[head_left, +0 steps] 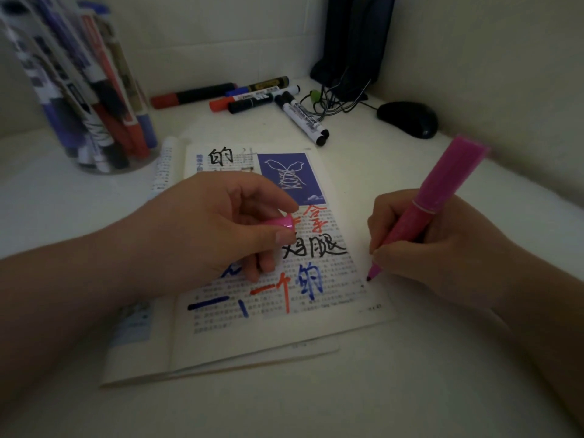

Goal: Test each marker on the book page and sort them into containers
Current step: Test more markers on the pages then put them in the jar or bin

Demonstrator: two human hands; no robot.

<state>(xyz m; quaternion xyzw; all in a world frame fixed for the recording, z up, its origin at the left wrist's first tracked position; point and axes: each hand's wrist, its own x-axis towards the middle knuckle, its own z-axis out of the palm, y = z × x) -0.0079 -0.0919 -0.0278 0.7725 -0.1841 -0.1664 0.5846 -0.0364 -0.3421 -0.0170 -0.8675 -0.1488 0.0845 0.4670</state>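
Dim light over the white desk (410, 374), and the open book (316, 324) lies flat in the middle, its page crowded with big strokes in black, red and blue. The right hand (442, 248) has its fingers clamped around a pink marker (429, 213), barrel tilted up and away to the right, dark tip touching the page near its right margin, just beside a small dark dot. The left hand (208, 229) rests on the page, fingers curled in, thumb and forefinger pinching the pink cap (279, 223) above the black characters.

Far left stands a clear container (94, 115), packed with markers upright and leaning: blue, red and black bodies showing through the wall. At the back of the desk lies a loose cluster of markers (252, 96), well apart from the book, lying flat and touching one another: a long red-and-black one at the left, a red-capped one, a blue-capped one, black ones, and a white-barrelled pair angled toward the book. To their right sits a black mouse (407, 119), with a tangle of dark cables (335, 96) between it and the markers. A dark bag-like thing (354, 39) stands in the corner; I cannot tell what it is.
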